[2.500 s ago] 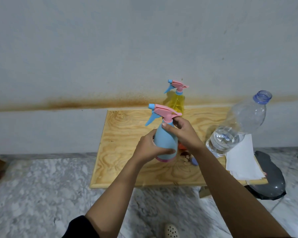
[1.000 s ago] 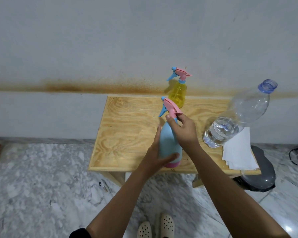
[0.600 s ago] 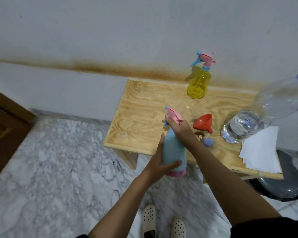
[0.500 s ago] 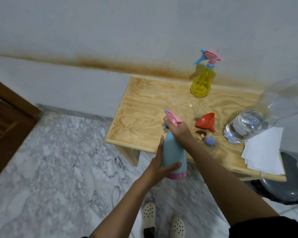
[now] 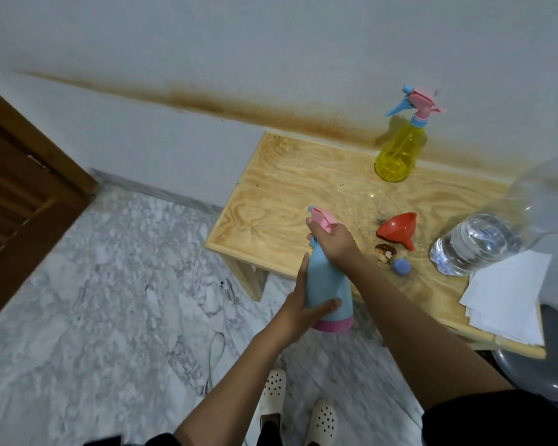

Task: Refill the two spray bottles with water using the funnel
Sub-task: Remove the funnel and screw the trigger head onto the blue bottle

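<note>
**Blue bottle in hand, spray head gripped: cap stage**

Blue spray bottle (image 5: 327,284) held off the near edge of the wooden table (image 5: 271,201), above the marble floor (image 5: 94,300). Left hand (image 5: 298,312) wraps the lower body, thumb across the front just above the pink base ring, fingers curled behind. Right hand (image 5: 334,241) closed over the neck and the pink spray head (image 5: 322,217), gripping at the collar. Likely twisting the head at the collar; whether loosening or tightening cannot be told, nor the fill level, since the body is opaque.

Yellow spray bottle (image 5: 400,152) stands upright at the back of the table by the wall, head on, translucent. Red funnel (image 5: 398,228) lies tipped on its side mid-table, spout toward the near edge. Large clear water bottle (image 5: 477,243) to its right, partly filled; its top runs out of frame. Small blue cap (image 5: 401,266) and a brown scrap (image 5: 384,251) beside the funnel. White paper sheets (image 5: 506,294) at the right corner.

Next move, if opening: lift the head out, set the bottle on the table, seat the funnel in the neck. Smooth plastic, so a firm grip is needed.
</note>
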Motion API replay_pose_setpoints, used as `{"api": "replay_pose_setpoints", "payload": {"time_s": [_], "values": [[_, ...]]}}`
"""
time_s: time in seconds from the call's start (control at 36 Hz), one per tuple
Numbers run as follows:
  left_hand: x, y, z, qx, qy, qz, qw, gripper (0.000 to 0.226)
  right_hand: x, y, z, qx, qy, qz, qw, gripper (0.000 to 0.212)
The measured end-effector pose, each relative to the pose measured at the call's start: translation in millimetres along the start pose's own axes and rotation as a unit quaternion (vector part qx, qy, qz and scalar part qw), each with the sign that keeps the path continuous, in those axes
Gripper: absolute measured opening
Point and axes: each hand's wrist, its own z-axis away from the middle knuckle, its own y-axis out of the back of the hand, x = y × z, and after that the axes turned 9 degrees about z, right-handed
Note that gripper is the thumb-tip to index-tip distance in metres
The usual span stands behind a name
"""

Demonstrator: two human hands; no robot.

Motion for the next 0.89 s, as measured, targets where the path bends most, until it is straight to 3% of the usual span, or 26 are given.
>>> {"api": "replay_pose_setpoints", "payload": {"time_s": [0.14,0.22,0.33,0.61,0.89], "values": [[1.2,0.4,-0.9,-0.006,-0.001,0.009,1.000,0.111,1.6,0.7,-0.4,0.002,0.009,-0.012,1.000,0.037],[-0.6,-1.1,-1.6,-0.007,0.001,0.016,1.000,0.111,3.2,-0.4,-2.2,-0.005,0.010,-0.005,1.000,0.024],[-4.6,-3.9,-3.3,0.001,0.004,0.024,1.000,0.111,2.9,-1.3,-3.6,0.002,0.011,0.012,1.000,0.023],[-4.6,-0.7,-8.3,-0.002,-0.007,0.019,1.000,0.110,-1.4,2.1,-3.6,-0.003,0.008,-0.012,1.000,0.042],[2.9,5.1,-13.2,-0.003,-0.029,0.010,1.000,0.102,-6.7,6.4,-5.1,-0.001,0.005,0.001,1.000,0.038]]}}
